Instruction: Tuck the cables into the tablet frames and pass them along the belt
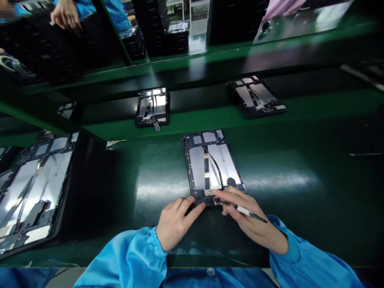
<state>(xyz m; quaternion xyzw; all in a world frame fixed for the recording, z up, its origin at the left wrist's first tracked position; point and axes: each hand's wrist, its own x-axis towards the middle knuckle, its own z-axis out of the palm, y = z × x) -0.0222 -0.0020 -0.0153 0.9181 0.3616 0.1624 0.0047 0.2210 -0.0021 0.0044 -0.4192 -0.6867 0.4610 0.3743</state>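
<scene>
An opened tablet point(214, 164) lies on the green bench in front of me, its inside facing up, with pale panels, a dark strip and a curved black cable showing. My left hand point(177, 220) grips its lower left corner, with thumb and fingertips at the edge. In my right hand point(247, 214) is a pair of tweezers point(243, 211) with a light middle and dark end, held slantwise. That hand is over the tablet's lower right part, one fingertip touching near a small pale piece. The tweezers' tips are hard to make out among the parts.
Two more opened tablets, one left point(152, 106) and one right point(258, 97), lie on the strip behind the bench. A large stack topped by an opened tablet point(39, 184) stands at my left. Beyond the green rail are black trays point(177, 38) and a co-worker's hand point(66, 15).
</scene>
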